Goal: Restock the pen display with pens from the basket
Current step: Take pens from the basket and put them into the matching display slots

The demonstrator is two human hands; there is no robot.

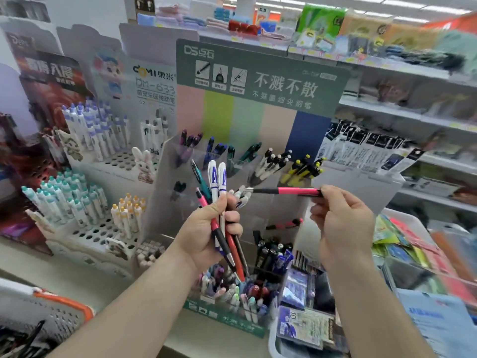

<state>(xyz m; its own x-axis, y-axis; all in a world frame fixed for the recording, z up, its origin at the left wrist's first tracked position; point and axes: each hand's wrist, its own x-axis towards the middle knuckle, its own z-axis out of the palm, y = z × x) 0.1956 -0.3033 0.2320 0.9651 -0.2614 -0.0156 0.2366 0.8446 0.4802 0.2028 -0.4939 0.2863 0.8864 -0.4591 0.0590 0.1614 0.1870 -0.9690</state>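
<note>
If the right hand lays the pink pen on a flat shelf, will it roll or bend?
The pink pen looks round and slim, so it would probably roll. It stays straight while the right hand pinches only its end, so it is likely stiff and light.

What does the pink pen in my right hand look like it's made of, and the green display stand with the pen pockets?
The pink pen, pinched in your right hand, looks like glossy plastic with a black grip and a shiny, probably metal tip. The green display stand looks like matte printed cardboard, flat and thin-edged; its pen pockets seem clear plastic, since the pens show through.
</note>
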